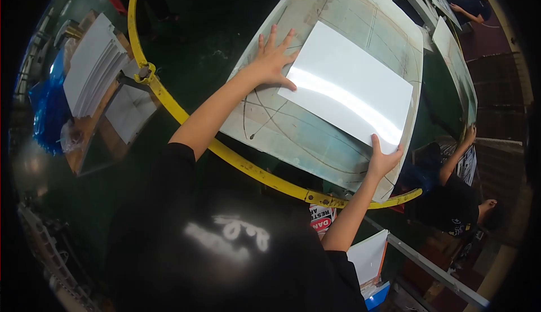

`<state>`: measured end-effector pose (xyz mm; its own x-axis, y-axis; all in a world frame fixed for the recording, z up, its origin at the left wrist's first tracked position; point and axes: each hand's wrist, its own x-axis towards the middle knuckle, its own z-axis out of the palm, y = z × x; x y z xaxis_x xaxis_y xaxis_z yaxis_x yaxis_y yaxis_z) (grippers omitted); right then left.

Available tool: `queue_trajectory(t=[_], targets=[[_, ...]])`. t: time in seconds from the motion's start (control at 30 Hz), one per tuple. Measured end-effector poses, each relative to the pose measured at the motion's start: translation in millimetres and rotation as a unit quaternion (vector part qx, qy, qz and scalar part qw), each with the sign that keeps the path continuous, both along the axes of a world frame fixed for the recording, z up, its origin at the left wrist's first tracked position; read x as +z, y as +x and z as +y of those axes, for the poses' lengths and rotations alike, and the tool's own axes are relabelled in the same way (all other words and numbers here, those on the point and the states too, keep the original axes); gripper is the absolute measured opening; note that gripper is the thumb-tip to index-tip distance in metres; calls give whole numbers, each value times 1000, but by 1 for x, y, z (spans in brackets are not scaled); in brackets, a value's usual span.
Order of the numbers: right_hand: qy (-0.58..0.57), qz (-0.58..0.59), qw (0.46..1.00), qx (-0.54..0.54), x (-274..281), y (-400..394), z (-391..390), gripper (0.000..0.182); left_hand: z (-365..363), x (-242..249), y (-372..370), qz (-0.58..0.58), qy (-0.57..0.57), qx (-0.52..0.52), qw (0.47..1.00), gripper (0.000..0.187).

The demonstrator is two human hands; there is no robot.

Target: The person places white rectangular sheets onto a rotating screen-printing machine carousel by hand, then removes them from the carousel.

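A glossy white rectangular sheet (346, 81) lies tilted on a worn, pale board (282, 134) marked with dark curved lines. My left hand (274, 61) has its fingers spread at the sheet's left edge, the thumb touching near the lower left corner and the other fingers over the board. At the lower right corner, my right hand (385, 157) holds the sheet's edge, with the index finger and thumb apart. A bright band of reflected light crosses the sheet.
A curved yellow rail (253, 172) runs along the board's near side. Stacked white sheets (97, 67) and blue plastic (48, 109) are at the left. Co-workers (451, 196) (473, 2) are at the right. White panels (367, 255) stand below my right arm.
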<state>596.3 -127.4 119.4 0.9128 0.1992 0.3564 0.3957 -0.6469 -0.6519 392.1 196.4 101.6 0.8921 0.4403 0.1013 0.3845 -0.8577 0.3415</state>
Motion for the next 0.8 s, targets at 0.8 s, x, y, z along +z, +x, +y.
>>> queue_trajectory(t=[0.8], targets=[[-134, -14, 989, -58, -20, 3, 2, 90, -35, 31, 14, 178, 118, 86, 973, 82]])
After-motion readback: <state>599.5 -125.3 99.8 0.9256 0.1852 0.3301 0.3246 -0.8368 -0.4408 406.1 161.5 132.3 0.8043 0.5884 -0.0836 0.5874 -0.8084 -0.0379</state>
